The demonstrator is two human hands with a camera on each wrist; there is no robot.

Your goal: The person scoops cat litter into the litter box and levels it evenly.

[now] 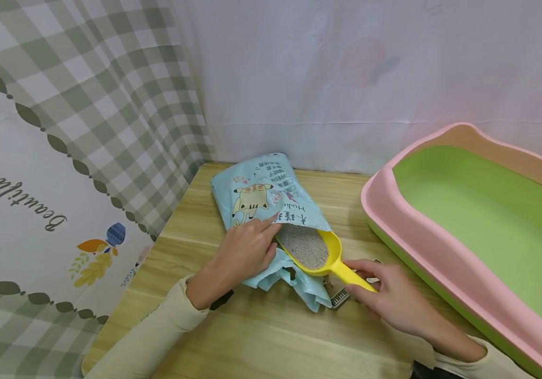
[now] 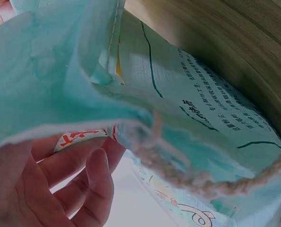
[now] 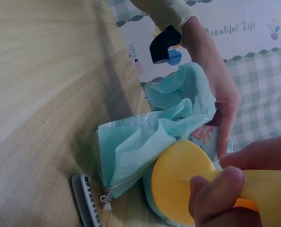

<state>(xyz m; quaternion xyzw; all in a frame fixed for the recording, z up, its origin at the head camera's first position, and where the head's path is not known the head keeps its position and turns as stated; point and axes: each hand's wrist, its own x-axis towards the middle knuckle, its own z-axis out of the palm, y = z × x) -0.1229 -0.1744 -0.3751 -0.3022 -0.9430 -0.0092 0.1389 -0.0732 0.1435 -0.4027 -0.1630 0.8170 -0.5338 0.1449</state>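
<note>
A light blue cat-printed bag point(image 1: 263, 195) lies on the table with its open mouth toward me, the torn flap point(image 1: 294, 279) crumpled below. In the head view, my left hand point(image 1: 247, 247) rests on the bag beside the mouth, its index finger stretched along the upper layer. In the left wrist view, the left thumb point(image 2: 100, 182) stands apart from the fingers. My right hand point(image 1: 391, 292) grips the handle of a yellow scoop point(image 1: 332, 252). Grey granular litter point(image 1: 306, 247) fills the scoop, whose front end is hidden inside the bag. The scoop's underside shows in the right wrist view.
A pink-rimmed green litter box point(image 1: 405, 210) stands at the right, close to the right hand. A small dark ridged item point(image 1: 340, 298) lies on the wooden table point(image 1: 252, 337) below the scoop. A checked cloth point(image 1: 110, 105) hangs at the left, a white one behind.
</note>
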